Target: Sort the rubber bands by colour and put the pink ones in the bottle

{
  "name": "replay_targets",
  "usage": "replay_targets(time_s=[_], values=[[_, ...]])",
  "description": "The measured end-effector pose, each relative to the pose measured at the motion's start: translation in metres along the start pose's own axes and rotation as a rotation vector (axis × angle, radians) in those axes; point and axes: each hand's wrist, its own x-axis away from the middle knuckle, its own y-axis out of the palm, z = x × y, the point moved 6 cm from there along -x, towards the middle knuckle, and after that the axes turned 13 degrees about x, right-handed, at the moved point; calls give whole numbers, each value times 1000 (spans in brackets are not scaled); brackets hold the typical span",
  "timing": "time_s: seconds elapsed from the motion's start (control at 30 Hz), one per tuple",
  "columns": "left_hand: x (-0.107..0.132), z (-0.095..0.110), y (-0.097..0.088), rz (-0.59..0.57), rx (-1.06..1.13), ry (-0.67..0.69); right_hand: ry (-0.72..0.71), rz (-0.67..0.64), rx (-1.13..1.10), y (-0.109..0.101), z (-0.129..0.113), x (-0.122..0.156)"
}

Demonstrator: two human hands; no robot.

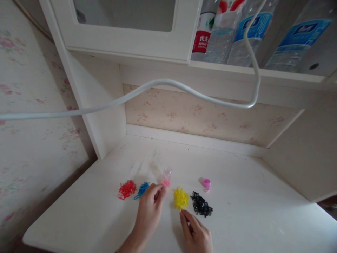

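My left hand (151,202) is closed in a pinch just below a small clear container (167,172) with pink pieces (165,182) at its near end. Whatever its fingertips hold, if anything, is hidden. My right hand (196,230) pinches a small yellow band at the near edge of a pile of yellow bands (180,198). To the right of that lies a heap of black bands (201,204). Blue bands (143,189) sit partly behind my left hand, and red bands (127,189) are farther left. A pink cap (206,184) rests behind the black heap.
The white tabletop (242,218) runs back to a low ledge and a flowered wall panel (189,112). A white cable (168,82) hangs across the view above it. Overhead are a cabinet door (126,40) and a shelf with several water bottles (247,35).
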Motion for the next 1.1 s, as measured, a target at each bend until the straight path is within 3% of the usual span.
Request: replay_targets(time_s=[0.1, 0.17, 0.3, 0.43, 0.7, 0.87, 1.0, 1.1], values=[[-36, 27, -9, 75, -44, 76, 11, -61, 0, -1, -2, -2], [-56, 35, -13, 108, -55, 110, 36, -64, -9, -2, -1, -2], [-79, 34, -10, 117, -94, 144, 98, -27, -50, -2, 3, 0], [-86, 31, -4, 84, -154, 145, 103, -14, -73, -1, 5, 0], [-85, 28, 4, 27, -274, 142, 94, -24, -43, -2, 7, -2], [-83, 32, -3, 55, -241, 151, 51, -63, -34, -4, 4, -3], [-56, 30, -5, 52, -210, 142, 110, -75, -83, -3, 7, -3], [-19, 15, 16, -93, -262, 110, 246, -80, -212, -5, 8, -16]])
